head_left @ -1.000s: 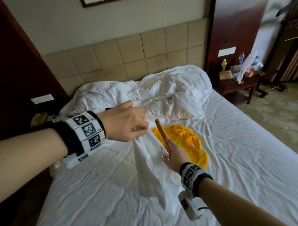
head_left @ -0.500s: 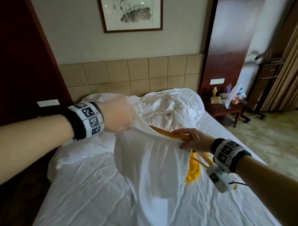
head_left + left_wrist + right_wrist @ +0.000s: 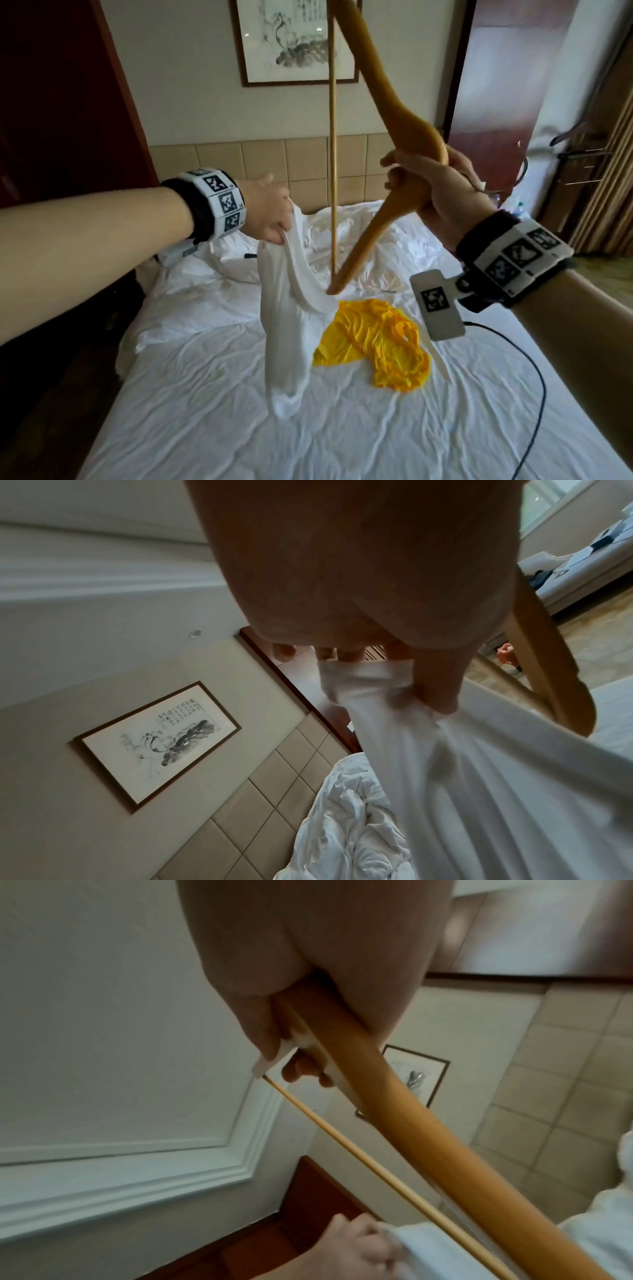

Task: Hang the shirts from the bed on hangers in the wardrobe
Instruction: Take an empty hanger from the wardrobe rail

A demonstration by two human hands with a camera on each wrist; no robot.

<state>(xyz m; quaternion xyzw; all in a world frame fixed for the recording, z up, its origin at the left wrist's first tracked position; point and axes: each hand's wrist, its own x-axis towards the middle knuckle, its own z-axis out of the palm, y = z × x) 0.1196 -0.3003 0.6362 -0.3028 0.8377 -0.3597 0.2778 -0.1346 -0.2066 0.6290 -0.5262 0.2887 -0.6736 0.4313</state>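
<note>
While left hand (image 3: 270, 212) grips white shirt (image 3: 291, 318), right hand (image 3: 442, 192) clasps hanger (image 3: 387, 102); no legible writing.

wooden hanger (image 3: 404, 137) swung upright, lower tip now entering white shirt (image 3: 291, 308)

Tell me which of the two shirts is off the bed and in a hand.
The white shirt: the left hand grips its top edge so it hangs above the sheet. The yellow shirt lies crumpled on the bed, untouched.
</note>
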